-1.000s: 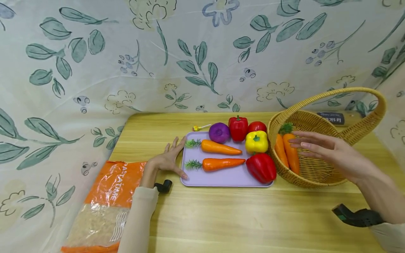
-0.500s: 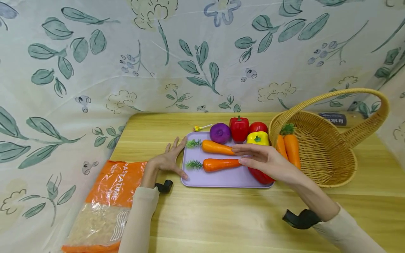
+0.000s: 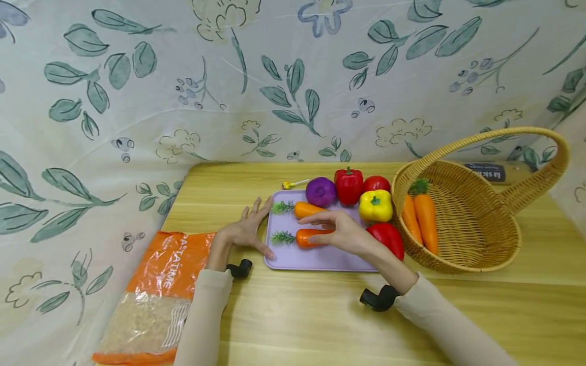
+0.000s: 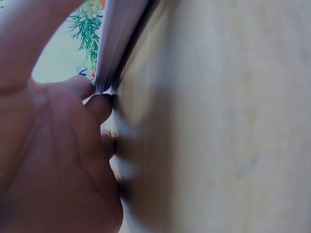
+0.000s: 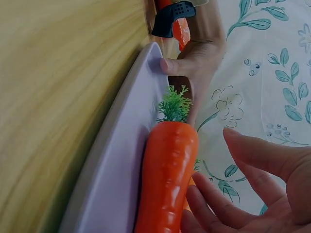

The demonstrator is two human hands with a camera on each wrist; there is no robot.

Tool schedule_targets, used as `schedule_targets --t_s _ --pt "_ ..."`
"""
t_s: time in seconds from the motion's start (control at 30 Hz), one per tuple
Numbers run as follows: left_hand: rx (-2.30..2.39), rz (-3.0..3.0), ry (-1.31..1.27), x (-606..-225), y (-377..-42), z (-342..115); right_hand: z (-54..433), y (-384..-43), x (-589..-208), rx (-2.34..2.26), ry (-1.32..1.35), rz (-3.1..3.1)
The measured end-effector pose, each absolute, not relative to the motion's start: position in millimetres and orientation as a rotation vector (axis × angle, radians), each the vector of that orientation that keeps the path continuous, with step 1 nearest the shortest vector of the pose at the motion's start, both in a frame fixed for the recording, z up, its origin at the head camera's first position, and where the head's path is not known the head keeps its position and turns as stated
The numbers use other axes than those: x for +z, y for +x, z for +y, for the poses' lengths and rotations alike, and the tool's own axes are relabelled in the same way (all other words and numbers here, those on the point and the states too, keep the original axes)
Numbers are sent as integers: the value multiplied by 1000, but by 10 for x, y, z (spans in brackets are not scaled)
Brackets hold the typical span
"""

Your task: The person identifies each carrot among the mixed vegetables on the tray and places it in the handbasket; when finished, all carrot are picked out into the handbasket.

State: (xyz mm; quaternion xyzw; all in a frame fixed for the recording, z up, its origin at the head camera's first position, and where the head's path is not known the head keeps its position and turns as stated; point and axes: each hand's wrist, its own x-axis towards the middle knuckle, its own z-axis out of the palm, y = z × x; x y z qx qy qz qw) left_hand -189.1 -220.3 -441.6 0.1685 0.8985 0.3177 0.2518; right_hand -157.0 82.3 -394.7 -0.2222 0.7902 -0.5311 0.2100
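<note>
My left hand point(image 3: 244, 234) rests at the left edge of a lilac tray point(image 3: 297, 262), fingers spread, with the thumb on its rim. Over the middle of the tray is my right hand point(image 3: 343, 231), thumb and fingers apart above the nearer orange carrot point(image 3: 305, 239). The right wrist view shows that carrot point(image 5: 169, 170) lying on the tray, with space between it and the thumb. A second carrot point(image 3: 306, 209) lies behind, partly covered by the right hand. On the tray's right side are a red bell pepper point(image 3: 388, 240) and a yellow bell pepper point(image 3: 376, 206).
A wicker basket point(image 3: 471, 218) with a tall handle stands right of the tray, holding two carrots point(image 3: 427, 218). A purple round vegetable point(image 3: 320, 191), another red pepper point(image 3: 349, 186) and a tomato point(image 3: 377, 183) sit at the back. A lollipop point(image 3: 289, 185) and an orange bag point(image 3: 160, 284) lie leftward.
My right hand has moved left from above the basket, across the peppers, to the carrots on the tray. My left hand stays at the tray's edge.
</note>
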Motion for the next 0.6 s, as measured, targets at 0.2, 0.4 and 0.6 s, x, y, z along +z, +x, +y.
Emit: schedule_targets --t_s 0.2,0.4,0.6 --pt "867 2438 481 -4415 -1896 -2190 790 -1623 -4027 -1419 -588 2227" --pt "867 2441 479 -4433 -1902 -2194 789 -1680 -4092 -1407 -626 2224" --pt "875 2442 472 -4427 -1904 -2199 779 -1719 -4132 -1389 -719 2218"
